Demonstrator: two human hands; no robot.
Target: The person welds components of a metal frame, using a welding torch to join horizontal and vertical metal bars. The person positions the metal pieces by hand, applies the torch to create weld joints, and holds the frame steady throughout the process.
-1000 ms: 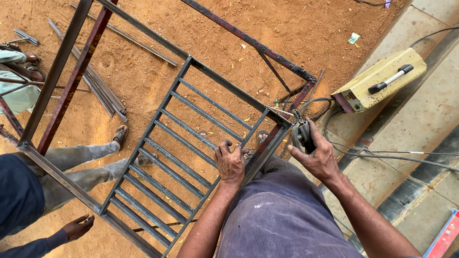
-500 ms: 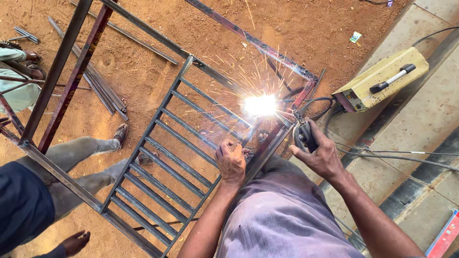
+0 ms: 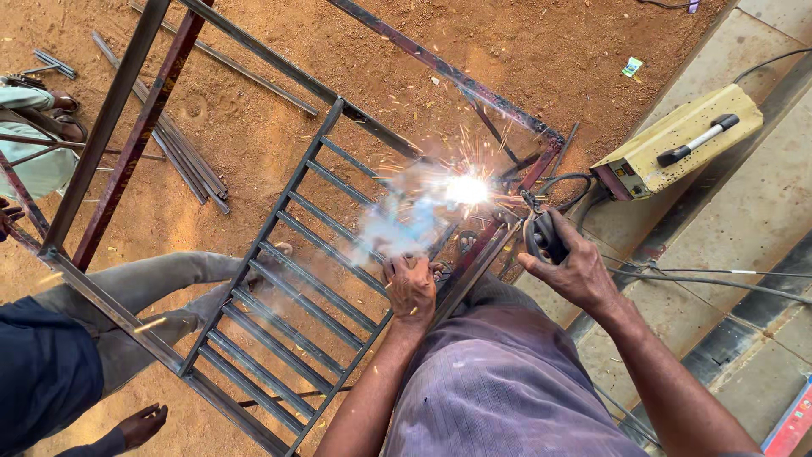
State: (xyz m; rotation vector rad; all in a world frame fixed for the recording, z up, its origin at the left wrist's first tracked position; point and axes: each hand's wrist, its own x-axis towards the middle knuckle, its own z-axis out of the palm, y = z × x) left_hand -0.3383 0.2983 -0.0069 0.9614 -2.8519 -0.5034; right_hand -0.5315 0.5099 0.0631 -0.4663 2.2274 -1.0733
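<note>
The right hand is gripping a dark electrode holder, fingers clamped round its handle, at about 3 o'clock from the frame's middle. The holder's tip is reaching toward 9 o'clock, where a white arc is burning against the metal grille and throwing sparks and pale smoke. The left hand is closing over a bar of the grille at 6 o'clock from the arc, fingers wrapped on the steel. The grille is leaning at a slant, running from the arc down toward 7 o'clock, with a larger rusty frame standing behind it toward 10 o'clock. A yellow welder is sitting on the concrete step at 2 o'clock, cables trailing from it toward the holder. Loose steel rods are lying on the red dirt at 10 o'clock. Another person in grey trousers is standing at 8 o'clock, just beside the grille, a hand hanging low at 7 o'clock.
</note>
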